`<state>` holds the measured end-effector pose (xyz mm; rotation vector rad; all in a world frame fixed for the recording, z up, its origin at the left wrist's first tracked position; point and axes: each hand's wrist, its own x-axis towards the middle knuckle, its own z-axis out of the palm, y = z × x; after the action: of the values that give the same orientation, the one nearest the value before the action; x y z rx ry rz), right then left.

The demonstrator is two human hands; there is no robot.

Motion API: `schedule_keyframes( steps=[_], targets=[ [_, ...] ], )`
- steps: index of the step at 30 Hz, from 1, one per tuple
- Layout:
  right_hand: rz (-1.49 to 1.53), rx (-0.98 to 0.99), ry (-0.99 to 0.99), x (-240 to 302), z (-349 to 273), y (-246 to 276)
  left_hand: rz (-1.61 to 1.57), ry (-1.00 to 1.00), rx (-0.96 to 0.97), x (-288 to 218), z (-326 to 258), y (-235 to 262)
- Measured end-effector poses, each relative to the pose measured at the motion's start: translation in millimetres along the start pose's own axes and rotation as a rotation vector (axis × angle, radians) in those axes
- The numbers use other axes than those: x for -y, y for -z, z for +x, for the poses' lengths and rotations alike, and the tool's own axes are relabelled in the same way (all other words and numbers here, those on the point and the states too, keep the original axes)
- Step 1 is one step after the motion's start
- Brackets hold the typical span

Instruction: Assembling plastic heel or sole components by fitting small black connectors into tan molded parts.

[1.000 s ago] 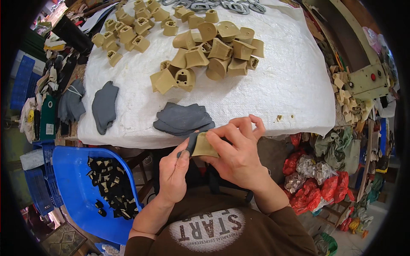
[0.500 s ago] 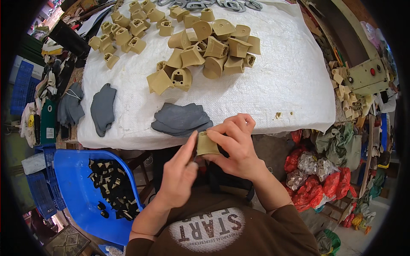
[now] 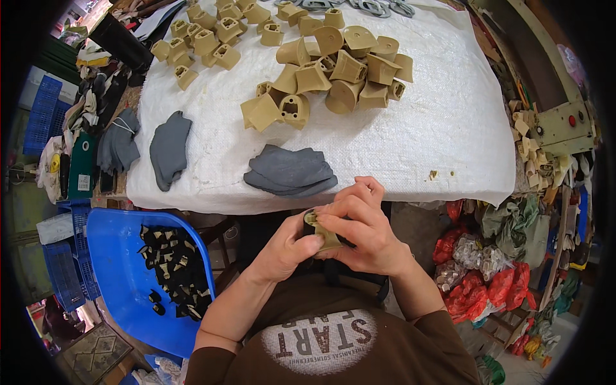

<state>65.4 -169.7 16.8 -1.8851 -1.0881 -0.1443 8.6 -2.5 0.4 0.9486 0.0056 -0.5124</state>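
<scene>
Both hands hold one small tan moulded block (image 3: 322, 235) with a dark piece against it, just below the table's front edge. My left hand (image 3: 286, 246) cups it from the left and underneath. My right hand (image 3: 364, 226) wraps over its top and right side, fingers pressed on it. A stack of dark grey flat cut pieces (image 3: 290, 171) lies on the white cloth right above my hands. Farther back sits a heap of tan moulded blocks (image 3: 333, 70), with a second, smaller group (image 3: 204, 40) at the back left.
The table is covered with white woven cloth (image 3: 443, 115). Another grey piece (image 3: 169, 147) lies at its left edge. A blue tub (image 3: 122, 269) with several black-and-tan bits stands at lower left. Red mesh bags (image 3: 481, 282) and scraps crowd the right; a metal machine (image 3: 564, 125) is there too.
My hands have closed in around the tan block and dropped lower toward my body. My left hand moved from beside it to cupping it underneath.
</scene>
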Motion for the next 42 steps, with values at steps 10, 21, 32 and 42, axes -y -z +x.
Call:
schedule_keyframes(
  steps=[10,21,32,42],
  targets=[
    [-0.007,-0.133,-0.086,-12.4,-3.9,4.7,0.316,-0.493,-0.308,6.9,-8.5,1.2],
    [0.07,0.003,-0.107,-5.0,-6.4,5.8,0.979,-0.84,-0.3,-4.5,-2.1,-3.8],
    [-0.037,-0.035,-0.047,-4.7,-1.3,5.9,0.87,-0.731,-0.344,-0.3,-9.1,-12.5],
    [-0.051,0.052,-0.003,0.0,-1.6,2.8,0.236,-0.105,-0.152,-3.7,-6.8,-1.5]
  ],
)
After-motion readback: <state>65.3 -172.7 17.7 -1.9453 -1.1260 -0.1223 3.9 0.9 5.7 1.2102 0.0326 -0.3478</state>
